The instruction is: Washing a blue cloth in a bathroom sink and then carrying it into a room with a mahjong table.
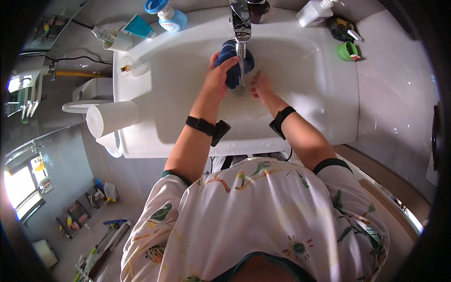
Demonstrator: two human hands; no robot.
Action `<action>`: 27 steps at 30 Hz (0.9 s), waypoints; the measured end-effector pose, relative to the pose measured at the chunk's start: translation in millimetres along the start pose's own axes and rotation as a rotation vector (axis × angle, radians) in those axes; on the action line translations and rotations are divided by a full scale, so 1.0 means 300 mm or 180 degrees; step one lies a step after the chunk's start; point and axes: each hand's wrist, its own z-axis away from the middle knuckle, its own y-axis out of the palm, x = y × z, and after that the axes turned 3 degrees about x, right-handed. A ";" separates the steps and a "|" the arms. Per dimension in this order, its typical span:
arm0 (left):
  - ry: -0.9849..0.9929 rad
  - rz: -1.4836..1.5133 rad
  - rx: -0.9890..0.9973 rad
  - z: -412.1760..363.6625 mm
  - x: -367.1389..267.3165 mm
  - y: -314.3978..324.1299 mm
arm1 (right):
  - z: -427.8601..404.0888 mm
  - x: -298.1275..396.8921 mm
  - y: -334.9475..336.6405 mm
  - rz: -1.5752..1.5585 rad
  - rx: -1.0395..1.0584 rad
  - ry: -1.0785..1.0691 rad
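My left hand [217, 78] grips a bunched dark blue cloth [233, 72] by its left side, right under the spout of a chrome faucet [241, 35]. A thin stream of water [242, 72] runs from the spout over the front of the cloth. To the right of the cloth, apart from it, my right hand [261, 85] is low in the white washbasin [169, 116] with its fingers slightly curled and nothing seen in them. Shallow, cloudy water appears to cover the basin floor. Each forearm wears a black strap with a small black device.
Along the back rim stand a blue pump bottle [172, 20], a teal tube [139, 26], a white cup [119, 40], a dark jar [259, 12] and a white pump bottle [314, 13]. A green cup [347, 51] sits at the right corner, a toilet roll [112, 118] on the left rim.
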 end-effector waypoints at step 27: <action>-0.0137 0.0296 0.0130 0.004 0.047 0.000 | -0.084 -0.105 0.050 0.3798 0.0173 -0.1922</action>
